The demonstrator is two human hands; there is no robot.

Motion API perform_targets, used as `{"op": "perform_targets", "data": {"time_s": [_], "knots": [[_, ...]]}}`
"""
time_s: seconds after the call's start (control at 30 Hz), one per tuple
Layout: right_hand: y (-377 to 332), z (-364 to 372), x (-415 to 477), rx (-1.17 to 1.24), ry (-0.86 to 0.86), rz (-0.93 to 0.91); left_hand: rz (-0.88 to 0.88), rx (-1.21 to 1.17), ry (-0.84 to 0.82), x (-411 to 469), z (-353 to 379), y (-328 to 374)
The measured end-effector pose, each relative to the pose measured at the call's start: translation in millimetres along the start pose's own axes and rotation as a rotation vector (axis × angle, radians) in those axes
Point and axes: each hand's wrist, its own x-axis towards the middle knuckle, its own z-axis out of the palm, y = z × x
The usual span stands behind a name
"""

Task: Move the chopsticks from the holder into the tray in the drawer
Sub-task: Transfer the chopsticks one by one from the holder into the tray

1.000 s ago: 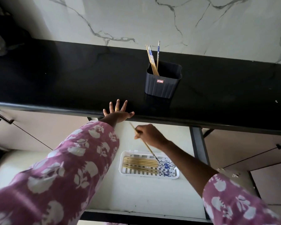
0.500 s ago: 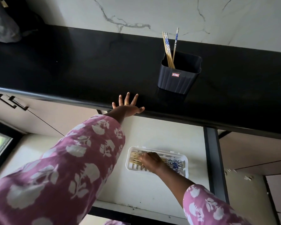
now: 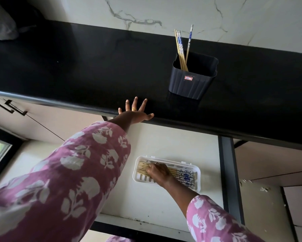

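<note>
Head view — left hand [image 3: 135, 114] splayed on counter edge [image 3: 59, 103].

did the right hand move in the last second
Yes: the right hand dropped from just below the counter down into the tray.

holder [image 3: 193, 81] on counter [image 3: 77, 67], far R | chopsticks [image 3: 180, 49] stand in holder, L side | L hand [image 3: 135, 113] on counter near edge, L of holder | drawer [image 3: 164, 142] open below counter edge, nearer | tray [image 3: 174, 162] in drawer, R side | other sticks [image 3: 142, 168] lie L-R in tray | R hand [image 3: 158, 172] on them, mid-tray
</note>
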Motion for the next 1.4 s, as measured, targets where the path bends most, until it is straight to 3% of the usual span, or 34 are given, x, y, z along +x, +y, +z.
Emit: {"op": "perform_targets", "data": {"time_s": [0.13, 0.3, 0.57, 0.7, 0.8, 1.1, 1.4], "knots": [[4.2, -16.8, -5.4, -0.049, 0.089, -0.071, 0.002, -0.003, 0.002, -0.4, 0.8, -0.3], [11.6, -63.7, -14.1, -0.175, 0.472, -0.307, 0.0, -0.008, 0.007, -3.5, 1.4, 0.8], [33.4, -164.4, -2.2, -0.168, 1.07, -0.259, -0.016, -0.018, 0.03, -8.0, 3.2, 3.1], [39.8, -225.3, 3.4, -0.143, 1.28, -0.139, -0.011, -0.019, 0.022, -7.6, 2.8, 2.9], [39.6, -266.5, 8.1, -0.058, 1.293, -0.077, -0.007, -0.016, 0.006, -7.6, 0.9, 2.9], [55.7, -353.2, 65.0, 0.239, 1.003, 0.302, 0.0, -0.002, -0.043, -5.2, -4.2, 2.3], [54.0, -368.9, 102.8, 0.244, 0.904, 0.44, 0.016, 0.016, -0.064, 2.4, -4.6, -1.1]]}}
